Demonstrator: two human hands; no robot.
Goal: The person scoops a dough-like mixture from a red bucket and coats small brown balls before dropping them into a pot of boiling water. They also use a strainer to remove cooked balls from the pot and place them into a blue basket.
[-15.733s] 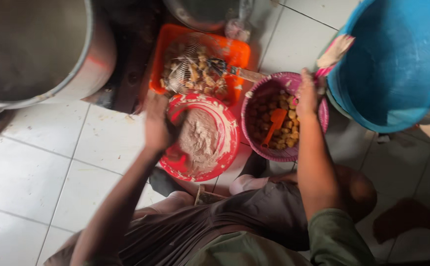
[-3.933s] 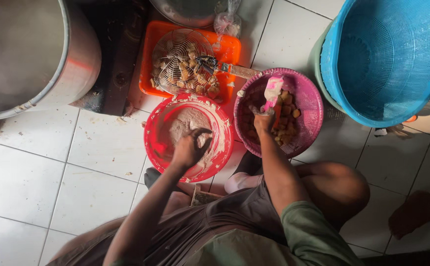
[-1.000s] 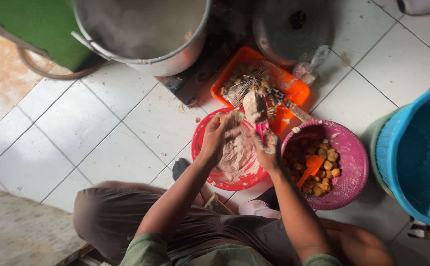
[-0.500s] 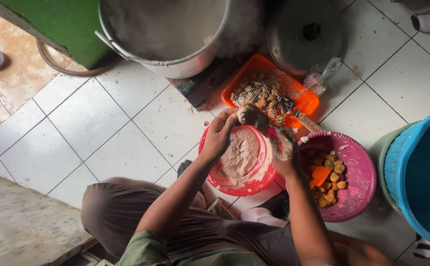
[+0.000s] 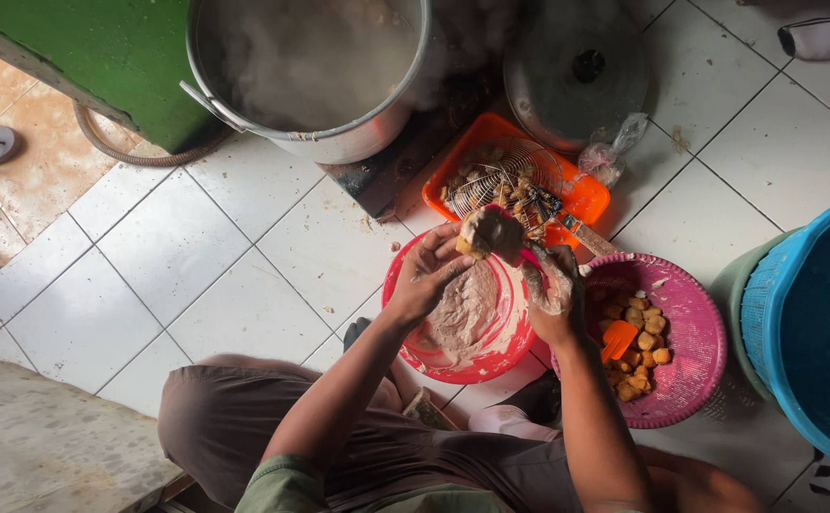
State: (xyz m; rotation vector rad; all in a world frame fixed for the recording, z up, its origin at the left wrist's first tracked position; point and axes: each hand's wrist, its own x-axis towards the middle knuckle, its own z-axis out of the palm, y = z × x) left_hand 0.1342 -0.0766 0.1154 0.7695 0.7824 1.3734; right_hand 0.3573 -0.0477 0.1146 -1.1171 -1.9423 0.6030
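My left hand [image 5: 431, 273] holds a brown fried piece [image 5: 486, 233] smeared with pale paste, raised above the far rim of a red bowl [image 5: 415, 344] of grey-pink paste. My right hand [image 5: 553, 290], coated in paste, grips a small pink-handled tool [image 5: 532, 258] whose tip touches the piece. To the right stands a purple basket [image 5: 690, 318] of golden fried cubes with an orange scoop [image 5: 617, 338] lying in it. Behind, an orange tray [image 5: 586, 201] carries filled pieces and a wire skimmer [image 5: 508, 180].
A big steaming metal pot [image 5: 310, 66] sits at the top on a dark burner, a round metal lid [image 5: 574, 71] to its right. A blue tub [image 5: 814, 323] fills the right edge. White tiled floor, a green panel, a hose and a sandal lie to the left.
My view has shifted down and left. Both hands have stayed over the red bowl's far rim, my left hand still on the fried piece and my right working paste into it.
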